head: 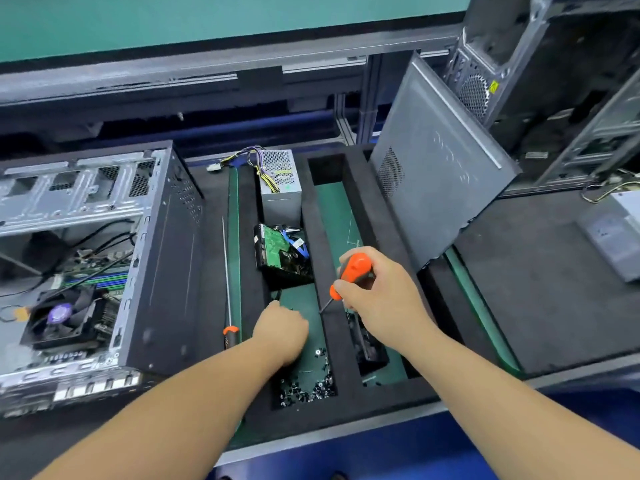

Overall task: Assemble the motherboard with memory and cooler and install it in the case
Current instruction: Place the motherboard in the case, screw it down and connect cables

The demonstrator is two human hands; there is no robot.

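Note:
An open computer case (166, 258) lies on its side at the left. Inside it sits the motherboard (93, 282) with a black cooler fan (64, 317) on top. My right hand (377, 292) grips an orange and black screwdriver (353, 271), its tip pointing down-left over the foam tray. My left hand (282, 330) is curled, fingers down, in the tray's middle compartment just above a pile of small dark screws (308, 386). What its fingertips hold is hidden.
A black foam tray (346, 393) holds a grey power supply (280, 181), a hard drive (280, 254) and a dark part (367, 344). A long thin screwdriver (228, 306) lies left of the tray. A grey side panel (440, 171) leans at right, with other cases (554, 81) behind.

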